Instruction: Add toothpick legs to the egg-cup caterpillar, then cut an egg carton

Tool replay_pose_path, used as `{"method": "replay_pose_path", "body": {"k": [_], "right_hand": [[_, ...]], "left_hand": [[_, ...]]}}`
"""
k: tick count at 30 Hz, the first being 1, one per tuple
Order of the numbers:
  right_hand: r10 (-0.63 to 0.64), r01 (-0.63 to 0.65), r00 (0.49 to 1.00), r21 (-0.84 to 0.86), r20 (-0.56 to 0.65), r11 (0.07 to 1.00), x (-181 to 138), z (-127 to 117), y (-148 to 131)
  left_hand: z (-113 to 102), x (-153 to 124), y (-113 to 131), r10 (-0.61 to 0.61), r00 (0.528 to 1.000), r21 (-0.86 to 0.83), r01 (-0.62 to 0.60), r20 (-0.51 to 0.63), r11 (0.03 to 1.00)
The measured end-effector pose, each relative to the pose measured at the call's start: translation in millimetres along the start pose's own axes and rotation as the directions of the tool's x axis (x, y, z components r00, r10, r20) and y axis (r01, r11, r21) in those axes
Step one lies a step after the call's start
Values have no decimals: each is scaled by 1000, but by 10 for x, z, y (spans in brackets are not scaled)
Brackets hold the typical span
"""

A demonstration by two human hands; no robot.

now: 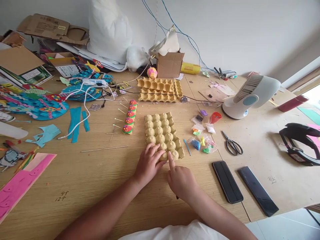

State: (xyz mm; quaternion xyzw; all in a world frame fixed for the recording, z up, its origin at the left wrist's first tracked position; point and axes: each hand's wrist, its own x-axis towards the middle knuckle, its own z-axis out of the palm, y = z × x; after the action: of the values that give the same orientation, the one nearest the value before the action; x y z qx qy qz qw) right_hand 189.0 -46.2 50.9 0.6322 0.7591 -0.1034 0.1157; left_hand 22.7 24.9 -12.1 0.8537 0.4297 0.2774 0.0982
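A beige pulp egg carton (158, 129), cups facing up as bumps, lies on the wooden table in front of me. My left hand (148, 164) grips its near left corner, fingers over the bumps and thumb at the near edge. My right hand (182, 180) has its index finger stretched out, touching a bump at the near edge. Its other fingers are curled, and a small dark tip shows below them; what they hold is mostly hidden. To the left stands a row of carton cups painted as a green and red caterpillar (129, 117), with thin pins sticking out.
Bags of coloured clay (196, 144), a red cup (215, 117), scissors (232, 144) and two phones (227, 182) lie on the right. A white fan (240, 103) stands behind them. More egg cartons (157, 96) are at the back. Blue paper strips (75, 125) and a cable lie left.
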Motion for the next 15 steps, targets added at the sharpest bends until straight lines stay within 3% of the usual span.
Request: {"method": "replay_pose_path", "body": {"k": [15], "right_hand": [[-40,43,998,-54,46,998,-42,-29,12]], "left_hand": [[-30,10,13,-15,1000,-5,15,27,1000]]}}
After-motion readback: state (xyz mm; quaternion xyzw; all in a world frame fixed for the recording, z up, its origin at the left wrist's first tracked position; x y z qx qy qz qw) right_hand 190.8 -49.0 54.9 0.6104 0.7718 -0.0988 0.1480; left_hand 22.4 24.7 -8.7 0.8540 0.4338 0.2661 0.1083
